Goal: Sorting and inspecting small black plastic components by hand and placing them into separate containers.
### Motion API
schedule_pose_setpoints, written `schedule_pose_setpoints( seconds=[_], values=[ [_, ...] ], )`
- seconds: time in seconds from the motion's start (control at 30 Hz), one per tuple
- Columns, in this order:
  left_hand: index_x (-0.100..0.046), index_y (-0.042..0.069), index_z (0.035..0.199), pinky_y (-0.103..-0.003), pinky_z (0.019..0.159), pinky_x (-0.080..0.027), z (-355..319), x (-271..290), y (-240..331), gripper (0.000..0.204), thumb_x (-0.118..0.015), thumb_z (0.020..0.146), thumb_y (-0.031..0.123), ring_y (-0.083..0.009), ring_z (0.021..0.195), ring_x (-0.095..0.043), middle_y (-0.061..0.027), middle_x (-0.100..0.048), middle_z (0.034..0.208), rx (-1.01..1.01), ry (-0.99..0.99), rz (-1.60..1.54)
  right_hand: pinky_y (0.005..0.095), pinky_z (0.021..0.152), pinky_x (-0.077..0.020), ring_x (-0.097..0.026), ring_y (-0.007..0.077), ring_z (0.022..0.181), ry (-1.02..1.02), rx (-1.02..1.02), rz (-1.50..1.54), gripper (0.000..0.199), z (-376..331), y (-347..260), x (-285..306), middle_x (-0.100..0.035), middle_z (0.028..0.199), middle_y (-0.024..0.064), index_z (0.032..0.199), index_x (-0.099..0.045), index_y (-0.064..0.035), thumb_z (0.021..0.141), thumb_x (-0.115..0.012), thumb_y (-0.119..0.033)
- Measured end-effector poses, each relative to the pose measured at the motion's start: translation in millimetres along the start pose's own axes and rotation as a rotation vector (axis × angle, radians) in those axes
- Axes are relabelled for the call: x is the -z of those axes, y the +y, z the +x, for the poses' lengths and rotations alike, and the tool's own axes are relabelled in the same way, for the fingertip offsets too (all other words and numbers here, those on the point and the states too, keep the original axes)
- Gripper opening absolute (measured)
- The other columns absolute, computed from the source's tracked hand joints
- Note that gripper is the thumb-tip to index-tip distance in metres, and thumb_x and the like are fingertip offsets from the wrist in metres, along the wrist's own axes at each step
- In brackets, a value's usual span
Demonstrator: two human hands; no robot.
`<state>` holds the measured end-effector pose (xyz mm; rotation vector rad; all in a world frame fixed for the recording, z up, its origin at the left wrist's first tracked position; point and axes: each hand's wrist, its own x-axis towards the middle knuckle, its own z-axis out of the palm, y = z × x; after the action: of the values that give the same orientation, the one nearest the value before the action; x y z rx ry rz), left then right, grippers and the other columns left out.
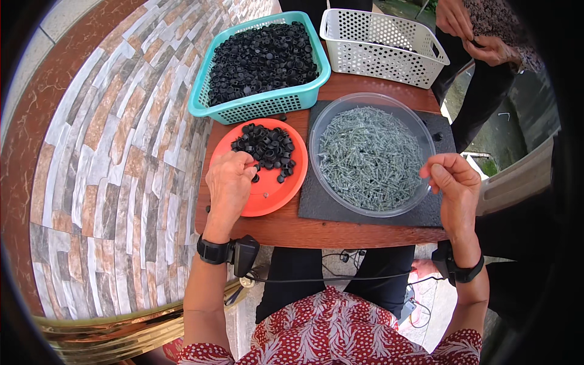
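An orange-red plate (228, 140) carries a pile of small black plastic caps (267, 143). Over the plate's left part is my left hand (228, 182), thumb and fingers closed together beside the caps; whatever they pinch is hidden. To the right stands a round clear tub (359, 211) full of thin silvery screws (371, 158). At the tub's right rim my right hand (455, 182) is raised with thumb and fingertips pinched together. Anything between those fingertips is too small to make out.
Behind the plate, a turquoise basket (267, 109) is heaped with more black caps. A white perforated basket (380, 64) stands at the back right. The tub rests on a dark mat (322, 210) on the wooden table (292, 234). Another person's hands (480, 42) are at the upper right.
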<state>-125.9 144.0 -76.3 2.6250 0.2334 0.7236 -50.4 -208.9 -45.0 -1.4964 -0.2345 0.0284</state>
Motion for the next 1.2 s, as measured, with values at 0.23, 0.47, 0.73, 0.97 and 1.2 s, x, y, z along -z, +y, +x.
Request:
schedule_pose_setpoints(
  seconds=[0.23,0.47,0.73,0.97,1.2],
  values=[
    [-0.066,0.002,0.077,-0.041,0.065,-0.044,2.7,-11.1,1.4,0.021,-0.076,0.061,0.011,-0.0303,0.078,-0.055,-0.0124,-0.056,0.076,-0.059,-0.105,0.27,0.0188,0.057,-0.0383,-0.051,0.0057,0.063,-0.009,-0.005,0.017,0.008,-3.8,-2.0,-2.2,-0.066,0.077,0.0069,0.09,-0.064,-0.0005,0.085,-0.06,-0.004],
    [-0.062,0.002,0.072,-0.041,0.064,-0.044,10.1,-17.0,7.5,0.017,-0.074,0.062,0.009,-0.0314,0.077,-0.056,-0.0133,-0.056,0.075,-0.08,-0.071,0.324,0.0211,0.06,-0.0418,-0.053,0.008,0.064,-0.024,-0.001,-0.024,0.009,2.2,-5.6,-2.3,-0.066,0.079,0.0061,0.09,-0.065,0.0001,0.083,-0.06,0.0],
    [-0.057,-0.003,0.08,-0.028,0.058,-0.043,-17.1,9.5,4.4,0.009,-0.058,0.071,-0.005,-0.0151,0.063,-0.054,-0.0054,-0.055,0.07,0.259,0.059,-0.505,0.0234,0.067,-0.0447,-0.056,0.0111,0.074,-0.039,0.372,-0.395,0.029,13.1,-2.2,2.5,-0.062,0.076,0.0052,0.107,-0.063,-0.0031,0.079,-0.063,0.004],
    [-0.061,-0.005,0.087,-0.021,0.051,-0.042,-19.2,22.3,10.5,0.009,-0.058,0.078,-0.004,-0.0096,0.06,-0.055,-0.0071,-0.06,0.073,0.491,0.07,-0.979,0.0215,0.06,-0.0444,-0.056,0.01,0.061,-0.02,0.349,-0.349,0.075,69.2,-64.9,7.3,-0.063,0.07,0.0085,0.141,-0.02,0.005,0.077,-0.058,0.002],
    [-0.059,-0.005,0.097,-0.026,0.051,-0.043,-33.8,29.0,50.9,0.016,-0.062,0.083,0.004,-0.0148,0.061,-0.056,-0.0111,-0.061,0.076,0.568,0.01,-1.483,0.0219,0.044,-0.0379,-0.05,0.0096,0.053,0.09,0.0,-0.121,0.08,134.5,-66.9,-4.2,-0.064,0.071,0.0099,0.142,-0.016,0.005,0.075,-0.059,-0.004]
  ],
)
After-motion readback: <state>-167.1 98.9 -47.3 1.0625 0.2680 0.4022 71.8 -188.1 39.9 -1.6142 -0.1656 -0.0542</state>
